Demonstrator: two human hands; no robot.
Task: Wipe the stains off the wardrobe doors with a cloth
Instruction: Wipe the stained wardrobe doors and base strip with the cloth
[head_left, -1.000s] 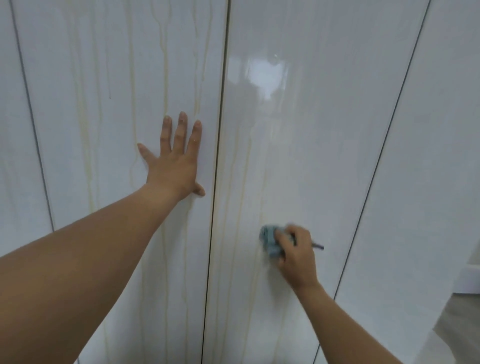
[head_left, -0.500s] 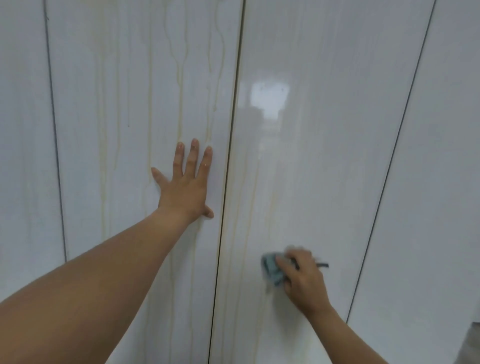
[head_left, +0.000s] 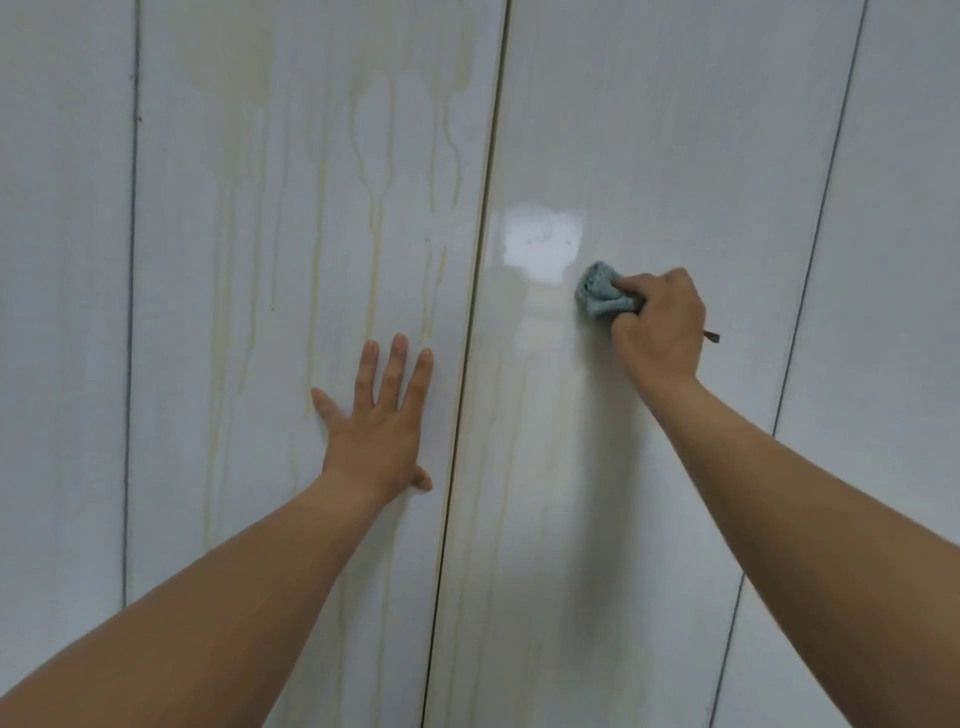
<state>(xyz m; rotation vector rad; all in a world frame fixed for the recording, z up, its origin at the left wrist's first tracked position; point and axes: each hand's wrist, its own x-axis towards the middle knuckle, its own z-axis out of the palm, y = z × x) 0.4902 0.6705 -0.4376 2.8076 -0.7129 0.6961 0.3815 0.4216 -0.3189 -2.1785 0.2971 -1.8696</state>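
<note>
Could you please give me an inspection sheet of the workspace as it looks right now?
Surface: glossy white wardrobe doors; the left-centre door carries yellowish drip stains; the right-centre door shows fainter streaks low down.
Job's things: blue-grey cloth, bunched, pressed to the right-centre door beside a bright reflection.
Clutter: nothing seen.
Hands: left hand flat on the left-centre door, fingers straight; right hand grips the cloth.
Cables: nothing seen; a small dark tip pokes out past the right hand, and I cannot tell what it is.
Surroundings: outer door panels on both sides; nothing else seen.
</note>
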